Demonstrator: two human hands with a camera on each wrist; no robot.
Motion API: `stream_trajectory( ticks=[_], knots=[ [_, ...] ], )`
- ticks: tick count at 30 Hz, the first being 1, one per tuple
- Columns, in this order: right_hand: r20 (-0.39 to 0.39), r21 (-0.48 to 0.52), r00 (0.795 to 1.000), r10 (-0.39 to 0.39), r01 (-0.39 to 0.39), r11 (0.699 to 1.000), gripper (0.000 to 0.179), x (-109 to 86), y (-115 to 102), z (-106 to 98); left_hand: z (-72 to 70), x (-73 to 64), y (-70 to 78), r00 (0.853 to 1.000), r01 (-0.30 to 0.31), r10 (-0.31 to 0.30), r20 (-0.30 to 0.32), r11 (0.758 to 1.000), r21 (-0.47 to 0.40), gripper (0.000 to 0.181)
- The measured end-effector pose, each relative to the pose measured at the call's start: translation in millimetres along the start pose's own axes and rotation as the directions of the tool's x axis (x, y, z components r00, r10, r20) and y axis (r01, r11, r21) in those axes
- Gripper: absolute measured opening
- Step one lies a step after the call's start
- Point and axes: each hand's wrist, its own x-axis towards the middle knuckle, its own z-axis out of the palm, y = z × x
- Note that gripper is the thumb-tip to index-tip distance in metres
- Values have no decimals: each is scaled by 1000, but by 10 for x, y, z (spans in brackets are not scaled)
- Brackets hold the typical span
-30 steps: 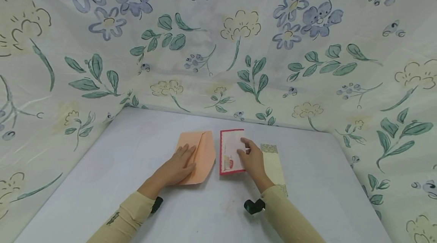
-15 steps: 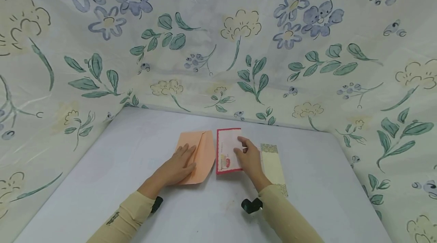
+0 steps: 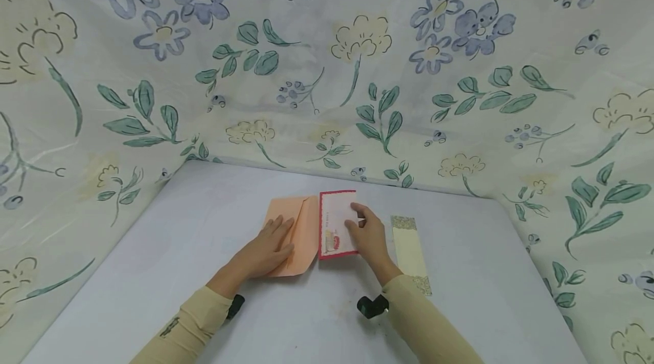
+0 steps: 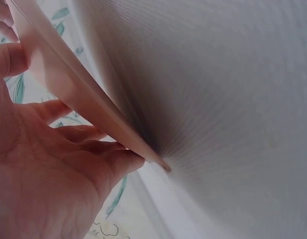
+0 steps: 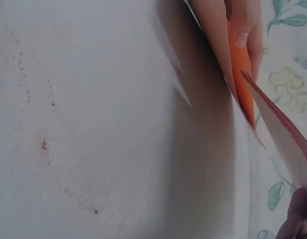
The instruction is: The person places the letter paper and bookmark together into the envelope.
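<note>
A peach envelope (image 3: 305, 233) lies on the table, its orange inside showing in the right wrist view. My left hand (image 3: 265, 249) rests on it with fairly straight fingers; in the left wrist view the fingertips touch the envelope (image 4: 73, 89). A white card with a red border (image 3: 338, 219) stands at the envelope's right edge. My right hand (image 3: 369, 238) pinches the card's right side between thumb and fingers. In the right wrist view a corner of the card (image 5: 280, 117) sits at the envelope's opening; how far inside it reaches cannot be told.
A cream card strip with glittery ends (image 3: 410, 253) lies to the right of my right hand. The white table (image 3: 475, 273) is backed by a flower-printed cloth (image 3: 306, 68). Dark wrist cameras hang under both sleeves.
My right hand has moved left with the red-bordered card, whose left edge now meets the envelope's right edge. More of the cream strip shows. The left hand and envelope have stayed put.
</note>
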Motion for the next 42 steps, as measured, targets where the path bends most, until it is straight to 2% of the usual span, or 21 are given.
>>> stream_trajectory(
  ticks=[18, 42],
  knots=[
    [28, -2, 999, -20, 20, 1000, 44, -26, -62, 126, 2, 2, 27, 999, 35, -35, 6, 999, 5, 67],
    [64, -51, 997, 44, -41, 998, 46, -69, -118, 316, 10, 0, 13, 999, 35, -35, 1, 999, 4, 68]
  ],
)
